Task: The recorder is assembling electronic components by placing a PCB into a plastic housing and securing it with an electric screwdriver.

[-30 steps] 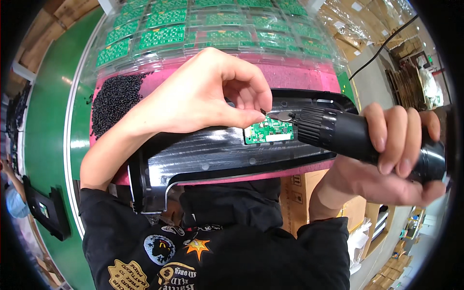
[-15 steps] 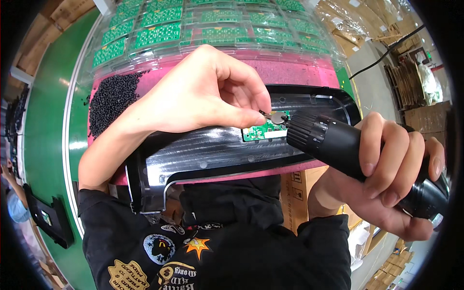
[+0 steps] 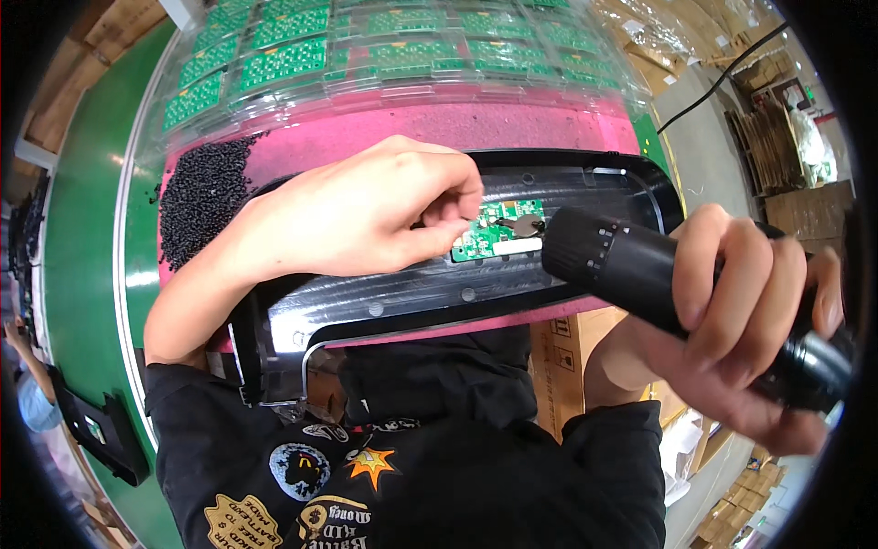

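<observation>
My right hand (image 3: 745, 302) is wrapped round a black electric screwdriver (image 3: 631, 270), its ribbed nose pointing left at a small green circuit board (image 3: 477, 242). The board sits inside a long, glossy black plastic housing (image 3: 402, 297) lying across the work surface. A round grey disc (image 3: 525, 226) shows on the board just left of the screwdriver's nose; the bit's tip is hard to make out. My left hand (image 3: 375, 206) hovers above the housing, thumb and fingers pinched together at the board's left edge. Whatever the pinch holds, if anything, is hidden.
A heap of small black screws (image 3: 206, 201) lies on the pink mat (image 3: 549, 125) at the left. Clear trays (image 3: 402, 91) of green boards stand behind. Far left, a person's arm (image 3: 37, 366) is near another black housing (image 3: 105, 435). A black cable (image 3: 722, 78) hangs at right.
My left hand has drawn back left and down from the screwdriver's nose to the board's left edge, uncovering more of the board. The screwdriver stays in my right hand, nearly unmoved.
</observation>
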The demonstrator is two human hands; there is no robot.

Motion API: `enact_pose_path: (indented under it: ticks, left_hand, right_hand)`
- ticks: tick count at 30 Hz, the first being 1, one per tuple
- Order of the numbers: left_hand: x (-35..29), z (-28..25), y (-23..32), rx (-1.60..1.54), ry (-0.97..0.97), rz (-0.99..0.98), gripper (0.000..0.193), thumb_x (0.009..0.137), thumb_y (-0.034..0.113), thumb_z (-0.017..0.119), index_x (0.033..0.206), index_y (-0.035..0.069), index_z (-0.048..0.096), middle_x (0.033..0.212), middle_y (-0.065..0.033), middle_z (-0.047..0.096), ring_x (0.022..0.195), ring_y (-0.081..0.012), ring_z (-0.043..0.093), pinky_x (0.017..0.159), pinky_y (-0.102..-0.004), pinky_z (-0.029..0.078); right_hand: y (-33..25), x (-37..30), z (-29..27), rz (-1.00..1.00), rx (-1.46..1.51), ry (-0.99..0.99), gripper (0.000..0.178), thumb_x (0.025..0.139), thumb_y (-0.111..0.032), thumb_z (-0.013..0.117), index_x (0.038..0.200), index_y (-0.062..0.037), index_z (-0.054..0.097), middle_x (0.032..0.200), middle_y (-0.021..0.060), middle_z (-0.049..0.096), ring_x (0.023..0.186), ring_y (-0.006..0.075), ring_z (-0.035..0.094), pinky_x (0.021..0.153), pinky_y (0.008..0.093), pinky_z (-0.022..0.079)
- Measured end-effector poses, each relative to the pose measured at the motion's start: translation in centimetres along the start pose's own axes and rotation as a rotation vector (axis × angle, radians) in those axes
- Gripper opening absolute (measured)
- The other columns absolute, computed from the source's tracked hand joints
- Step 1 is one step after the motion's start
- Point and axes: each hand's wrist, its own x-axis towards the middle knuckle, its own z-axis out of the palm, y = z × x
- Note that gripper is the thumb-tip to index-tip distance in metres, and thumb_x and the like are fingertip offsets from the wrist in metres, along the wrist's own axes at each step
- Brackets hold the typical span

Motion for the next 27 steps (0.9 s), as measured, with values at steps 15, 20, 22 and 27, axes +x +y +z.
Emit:
enact_pose_path:
  ticks: [15, 20, 22, 27]
  left_hand:
    - [0.3, 0.9, -1.0, 0.174, -0.075, 0.143, 0.016, 0.084, 0.007, 0.069, 0.091, -0.002, 0.059, 0.089, -0.0129, 0.066, 0.085, -0.0332, 0.065, 0.072, -0.0405, 0.051]
    - [0.2, 1.2, -1.5, 0.216, -0.111, 0.169, 0.015, 0.082, 0.007, 0.069, 0.09, -0.001, 0.059, 0.096, -0.0117, 0.068, 0.088, -0.0322, 0.065, 0.075, -0.041, 0.053]
    - [0.1, 1.2, -1.6, 0.233, -0.117, 0.166, 0.015, 0.082, 0.007, 0.069, 0.091, 0.0, 0.059, 0.099, -0.0116, 0.069, 0.09, -0.0318, 0.065, 0.076, -0.0411, 0.053]
    - [-0.3, 1.2, -1.8, 0.259, -0.129, 0.162, 0.013, 0.083, 0.007, 0.069, 0.091, 0.001, 0.06, 0.1, -0.0106, 0.069, 0.093, -0.0305, 0.064, 0.078, -0.0407, 0.053]
  right_hand:
    - [6.6, -0.4, -2.6, 0.206, 0.003, 0.314, 0.063, 0.09, -0.067, 0.048, 0.105, -0.0057, 0.053, 0.059, 0.0004, 0.047, 0.049, 0.0126, 0.043, 0.055, 0.0312, 0.037]
    - [7.3, -1.1, -2.7, 0.203, -0.06, 0.304, 0.06, 0.092, -0.064, 0.048, 0.103, -0.0056, 0.053, 0.059, 0.0012, 0.047, 0.049, 0.0132, 0.044, 0.056, 0.0317, 0.038]
    - [7.2, -1.1, -2.6, 0.211, -0.029, 0.316, 0.059, 0.092, -0.064, 0.047, 0.104, -0.0054, 0.053, 0.059, 0.0013, 0.047, 0.049, 0.0132, 0.044, 0.055, 0.0317, 0.038]
    - [7.4, -0.6, -2.5, 0.217, 0.003, 0.31, 0.058, 0.093, -0.062, 0.046, 0.104, -0.0053, 0.053, 0.059, 0.0013, 0.047, 0.048, 0.0131, 0.043, 0.055, 0.0316, 0.038]
